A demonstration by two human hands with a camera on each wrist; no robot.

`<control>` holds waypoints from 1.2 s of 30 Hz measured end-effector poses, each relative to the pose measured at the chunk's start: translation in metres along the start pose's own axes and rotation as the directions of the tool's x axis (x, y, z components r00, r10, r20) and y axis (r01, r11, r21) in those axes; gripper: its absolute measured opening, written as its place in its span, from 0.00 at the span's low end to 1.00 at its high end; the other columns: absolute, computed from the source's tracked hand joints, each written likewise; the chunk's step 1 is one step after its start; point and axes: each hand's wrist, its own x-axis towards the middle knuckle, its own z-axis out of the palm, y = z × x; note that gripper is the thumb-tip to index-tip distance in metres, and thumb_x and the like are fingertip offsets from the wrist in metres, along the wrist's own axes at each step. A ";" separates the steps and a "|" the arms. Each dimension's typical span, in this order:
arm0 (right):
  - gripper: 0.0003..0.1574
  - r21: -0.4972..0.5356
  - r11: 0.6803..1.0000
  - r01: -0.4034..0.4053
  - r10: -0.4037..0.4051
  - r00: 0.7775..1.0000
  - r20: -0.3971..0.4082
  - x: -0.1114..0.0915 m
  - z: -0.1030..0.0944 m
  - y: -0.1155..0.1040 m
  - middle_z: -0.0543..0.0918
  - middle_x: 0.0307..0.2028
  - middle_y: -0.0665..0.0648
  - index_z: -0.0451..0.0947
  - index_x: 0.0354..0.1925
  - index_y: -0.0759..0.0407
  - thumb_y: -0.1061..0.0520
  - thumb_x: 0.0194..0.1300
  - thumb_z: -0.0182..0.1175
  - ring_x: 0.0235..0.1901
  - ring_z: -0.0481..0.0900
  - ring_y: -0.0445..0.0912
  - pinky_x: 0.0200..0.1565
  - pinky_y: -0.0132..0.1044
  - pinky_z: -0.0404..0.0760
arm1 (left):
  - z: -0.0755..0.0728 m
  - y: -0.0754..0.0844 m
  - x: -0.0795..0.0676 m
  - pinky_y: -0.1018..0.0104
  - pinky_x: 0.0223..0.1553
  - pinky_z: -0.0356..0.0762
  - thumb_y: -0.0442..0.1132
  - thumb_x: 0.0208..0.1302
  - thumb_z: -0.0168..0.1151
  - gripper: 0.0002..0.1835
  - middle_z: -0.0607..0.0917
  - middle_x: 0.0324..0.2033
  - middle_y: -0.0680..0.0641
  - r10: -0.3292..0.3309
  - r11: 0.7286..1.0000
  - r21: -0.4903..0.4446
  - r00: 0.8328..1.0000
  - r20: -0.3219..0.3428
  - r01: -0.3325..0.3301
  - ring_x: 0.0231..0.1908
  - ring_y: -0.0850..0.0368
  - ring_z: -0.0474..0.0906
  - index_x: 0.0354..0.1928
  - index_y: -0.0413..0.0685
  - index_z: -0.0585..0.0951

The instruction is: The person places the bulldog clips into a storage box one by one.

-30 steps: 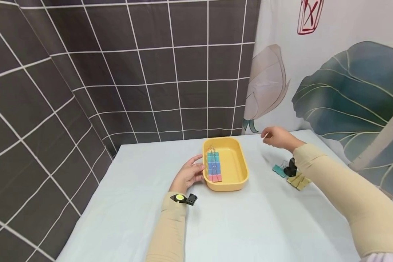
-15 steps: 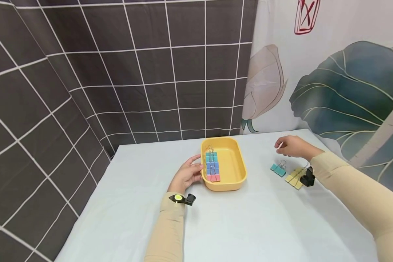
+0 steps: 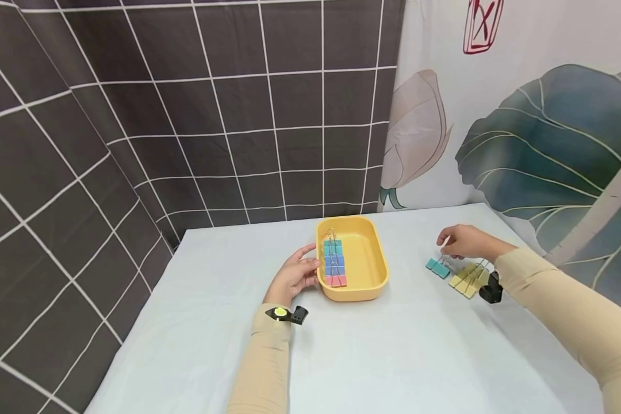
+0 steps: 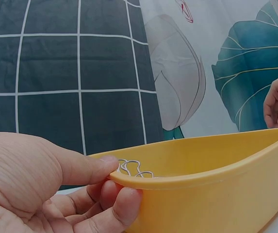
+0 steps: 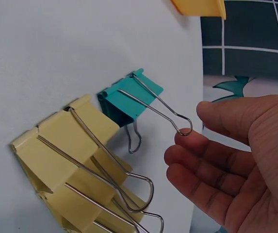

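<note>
My left hand (image 3: 292,276) pinches the left rim of a yellow plastic tray (image 3: 375,270), thumb over the edge and fingers curled beneath it, as the left wrist view shows. Along the tray's left side lies a row of binder clips (image 3: 334,263) in teal, blue and pink. On the table to the right, a teal binder clip (image 5: 129,97) rests with one wire handle sticking up. My right hand (image 3: 468,241) is at that handle: the index fingertip is right at the wire loop, while the thumb stands apart from it. Yellow binder clips (image 5: 75,145) lie close beside the teal one.
A white table (image 3: 227,345) carries everything. A dark cloth with white grid lines (image 3: 238,115) hangs behind and to the left. On the right hangs a white curtain (image 3: 434,34) printed with leaves.
My right hand has moved right and down from the far side of the table to the teal binder clip. The left hand has stayed on the tray rim.
</note>
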 end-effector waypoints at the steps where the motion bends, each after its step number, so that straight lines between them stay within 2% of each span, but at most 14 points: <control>1: 0.16 0.002 1.000 0.003 -0.003 1.000 0.005 0.000 0.001 0.000 0.83 0.38 0.59 0.75 0.52 0.68 0.60 0.70 0.61 0.34 0.78 0.49 0.38 0.41 0.83 | 0.000 0.000 0.000 0.68 0.29 0.84 0.28 0.69 0.61 0.31 0.82 0.46 0.42 0.000 1.000 0.000 1.000 -0.001 0.000 0.34 0.56 0.80 0.72 0.56 0.70; 21: 0.11 0.064 0.997 0.047 -0.047 0.999 -0.008 0.006 0.011 0.002 0.83 0.34 0.57 0.75 0.50 0.70 0.68 0.71 0.58 0.31 0.78 0.47 0.36 0.38 0.83 | 0.000 0.001 -0.002 0.69 0.28 0.84 0.28 0.69 0.61 0.31 0.82 0.45 0.42 -0.003 1.000 -0.004 1.000 0.000 0.003 0.33 0.56 0.80 0.72 0.55 0.70; 30: 0.11 0.063 0.992 0.107 -0.103 0.993 -0.059 0.009 -0.003 -0.011 0.84 0.35 0.59 0.75 0.50 0.73 0.70 0.70 0.56 0.31 0.80 0.47 0.35 0.38 0.85 | 0.001 0.002 -0.003 0.70 0.26 0.83 0.29 0.70 0.60 0.31 0.82 0.45 0.42 -0.001 1.000 -0.017 1.000 0.006 0.001 0.30 0.57 0.81 0.72 0.54 0.70; 36: 0.11 0.082 0.984 0.156 -0.147 0.984 -0.097 0.011 -0.012 -0.025 0.84 0.37 0.63 0.76 0.50 0.71 0.69 0.71 0.57 0.34 0.83 0.54 0.37 0.40 0.87 | 0.000 0.001 -0.002 0.69 0.27 0.83 0.29 0.69 0.61 0.31 0.82 0.44 0.42 -0.001 1.000 -0.010 1.000 -0.004 0.001 0.32 0.56 0.80 0.72 0.54 0.70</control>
